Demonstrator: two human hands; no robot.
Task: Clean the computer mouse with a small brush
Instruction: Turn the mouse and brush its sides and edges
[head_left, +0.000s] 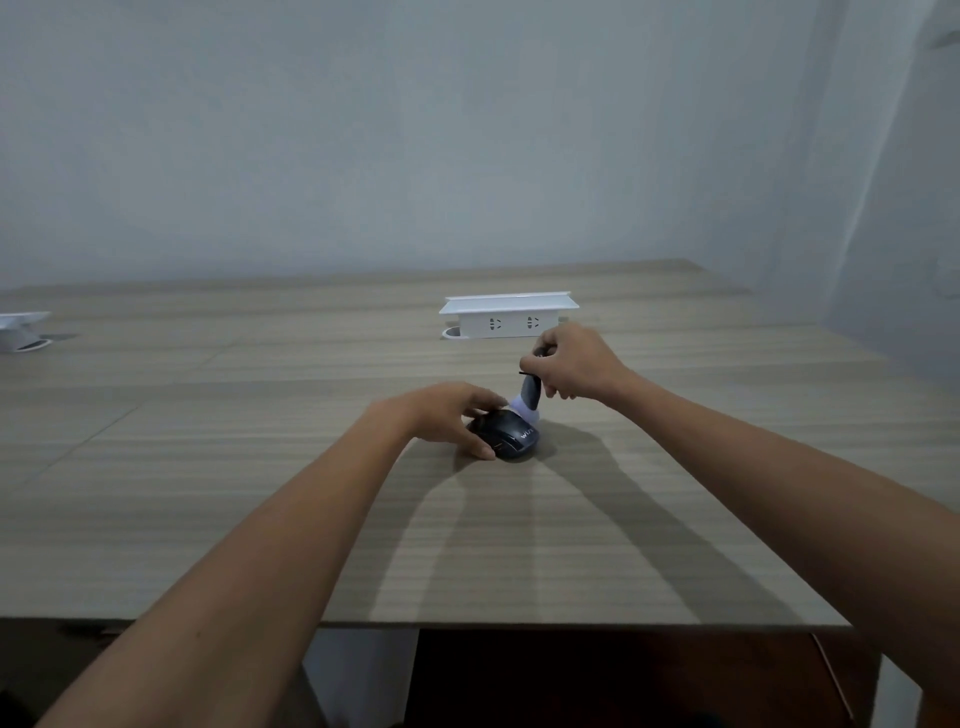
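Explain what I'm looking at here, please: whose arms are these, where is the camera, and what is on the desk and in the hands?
There is no machine here. The single picture comes from a wide-angle camera worn on a person's head, looking forward and down, so the two bare arms reaching in are the wearer's own. The left hand steadies a dark computer mouse on the wooden desk. The right hand grips a small brush by its dark handle, its pale bristles down on the far side of the mouse. Behind them a white socket box stands raised from the desk, and another white fitting shows at the left edge.
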